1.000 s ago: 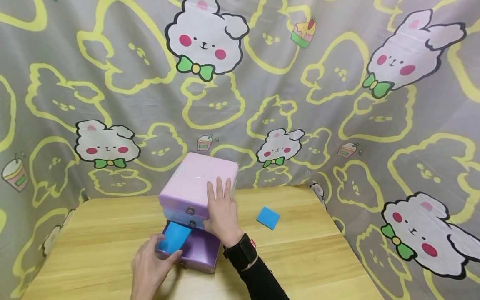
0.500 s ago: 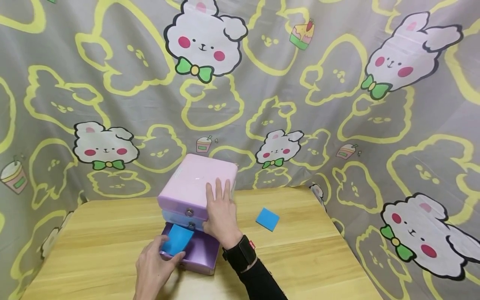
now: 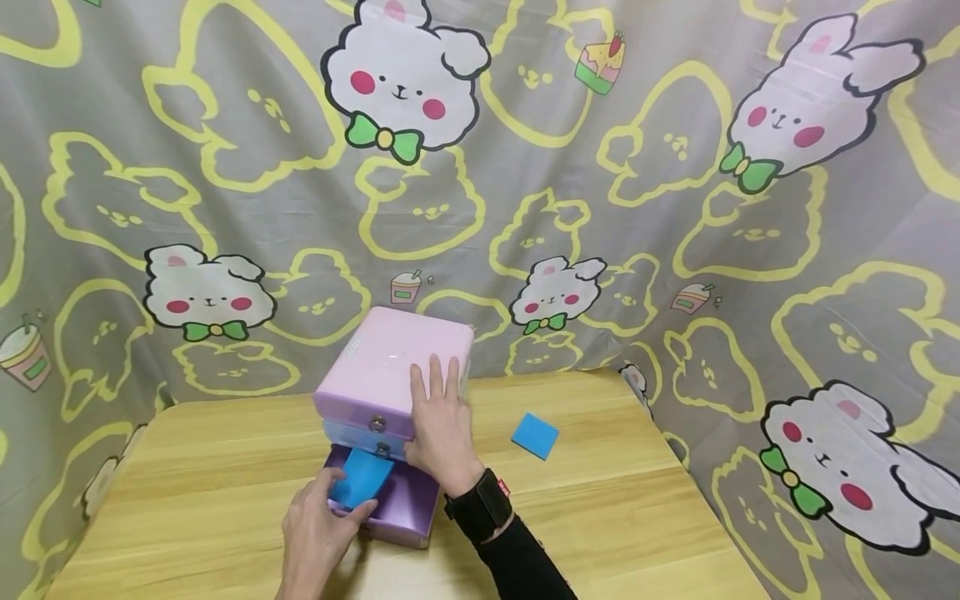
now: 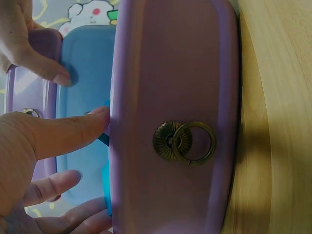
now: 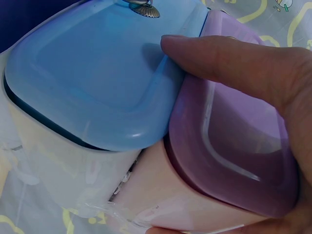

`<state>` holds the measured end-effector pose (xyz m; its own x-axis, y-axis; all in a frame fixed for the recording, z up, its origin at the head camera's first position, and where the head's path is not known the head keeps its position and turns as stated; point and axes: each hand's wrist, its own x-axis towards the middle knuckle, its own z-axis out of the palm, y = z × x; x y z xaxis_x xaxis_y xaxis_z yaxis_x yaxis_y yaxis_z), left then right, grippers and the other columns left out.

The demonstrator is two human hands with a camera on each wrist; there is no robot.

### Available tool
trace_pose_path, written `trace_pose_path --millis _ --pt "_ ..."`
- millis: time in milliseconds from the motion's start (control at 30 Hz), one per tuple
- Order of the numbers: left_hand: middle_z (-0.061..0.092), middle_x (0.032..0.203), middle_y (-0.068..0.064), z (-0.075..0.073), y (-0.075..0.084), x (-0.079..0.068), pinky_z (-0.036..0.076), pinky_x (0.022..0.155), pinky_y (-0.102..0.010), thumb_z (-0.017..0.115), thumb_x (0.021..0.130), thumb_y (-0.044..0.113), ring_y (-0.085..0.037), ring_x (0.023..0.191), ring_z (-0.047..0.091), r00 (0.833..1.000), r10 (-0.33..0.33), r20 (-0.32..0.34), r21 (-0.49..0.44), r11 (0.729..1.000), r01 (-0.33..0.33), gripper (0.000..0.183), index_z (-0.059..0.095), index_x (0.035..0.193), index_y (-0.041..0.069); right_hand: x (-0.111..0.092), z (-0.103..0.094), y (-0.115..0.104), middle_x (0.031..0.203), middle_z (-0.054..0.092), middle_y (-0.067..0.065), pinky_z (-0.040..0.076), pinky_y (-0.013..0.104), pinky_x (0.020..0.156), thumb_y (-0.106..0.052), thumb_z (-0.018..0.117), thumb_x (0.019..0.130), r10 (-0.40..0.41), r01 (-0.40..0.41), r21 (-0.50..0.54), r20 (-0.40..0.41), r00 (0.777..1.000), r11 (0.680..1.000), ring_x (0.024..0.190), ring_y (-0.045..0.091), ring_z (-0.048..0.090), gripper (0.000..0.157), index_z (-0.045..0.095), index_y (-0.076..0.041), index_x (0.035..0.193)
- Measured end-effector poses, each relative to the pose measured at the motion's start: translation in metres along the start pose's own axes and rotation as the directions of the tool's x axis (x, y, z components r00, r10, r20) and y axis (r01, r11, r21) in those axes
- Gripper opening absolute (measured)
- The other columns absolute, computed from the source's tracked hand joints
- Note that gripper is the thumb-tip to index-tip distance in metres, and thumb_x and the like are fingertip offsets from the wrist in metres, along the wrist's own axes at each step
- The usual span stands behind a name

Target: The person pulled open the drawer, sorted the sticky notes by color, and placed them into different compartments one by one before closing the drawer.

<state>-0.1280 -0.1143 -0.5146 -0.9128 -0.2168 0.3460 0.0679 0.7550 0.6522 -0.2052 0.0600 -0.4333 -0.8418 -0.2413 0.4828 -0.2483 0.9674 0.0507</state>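
Note:
A small chest of drawers [image 3: 382, 354] with a pink top stands on the table. Its purple bottom drawer [image 3: 401, 533] is pulled out; the purple top drawer and blue middle drawer [image 5: 97, 63] are closed. My left hand [image 3: 318, 521] reaches over the open drawer's left side, pinching a blue sticky note pad [image 3: 363, 479] by its edges, tilted into the drawer. The drawer front hides most of the pad in the left wrist view, where a ring pull [image 4: 192, 141] shows. My right hand [image 3: 442, 425] rests on the chest's right side, fingers straight on top, thumb against the front.
Another blue sticky note pad [image 3: 536, 436] lies on the wooden table [image 3: 600, 500], right of the chest. A grey patterned curtain [image 3: 450, 208] hangs behind the table and along its sides.
My left hand has moved slightly to the right with the blue sticky note pad, bringing it further over the open drawer. The right hand stays in place on the chest.

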Motion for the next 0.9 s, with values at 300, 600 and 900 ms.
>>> trace_pose_path --millis 300,600,900 --pt "0.075 0.100 -0.022 0.003 0.003 0.001 0.051 0.078 -0.057 0.097 0.064 0.023 -0.039 0.089 0.068 1.000 -0.008 0.022 0.017 1.000 0.007 0.055 0.066 0.106 0.005 0.001 -0.001 0.000 0.158 0.043 0.020 0.064 0.042 0.070 -0.048 0.096 0.050 -0.004 0.004 0.002 0.004 1.000 1.000 0.145 0.049 0.040 0.120 0.042 -0.012 0.151" --pt "0.075 0.095 -0.024 0.009 0.002 -0.001 0.047 0.078 -0.053 0.098 0.060 0.023 -0.039 0.084 0.069 0.999 0.031 -0.013 0.037 0.999 -0.031 0.056 0.067 0.103 0.004 0.000 0.001 0.001 0.158 0.043 0.021 0.064 0.041 0.070 -0.048 0.096 0.050 -0.002 0.002 0.002 0.015 1.000 1.000 0.145 0.050 0.040 0.120 0.042 -0.012 0.151" --pt "0.076 0.094 -0.022 0.014 0.002 -0.002 0.043 0.074 -0.047 0.098 0.058 0.026 -0.038 0.082 0.070 0.998 0.052 -0.036 0.047 0.998 -0.050 0.058 0.067 0.102 0.006 0.000 -0.002 0.001 0.159 0.042 0.021 0.064 0.043 0.072 -0.048 0.096 0.052 0.002 -0.003 0.008 0.025 1.000 1.000 0.146 0.050 0.039 0.120 0.041 -0.012 0.152"
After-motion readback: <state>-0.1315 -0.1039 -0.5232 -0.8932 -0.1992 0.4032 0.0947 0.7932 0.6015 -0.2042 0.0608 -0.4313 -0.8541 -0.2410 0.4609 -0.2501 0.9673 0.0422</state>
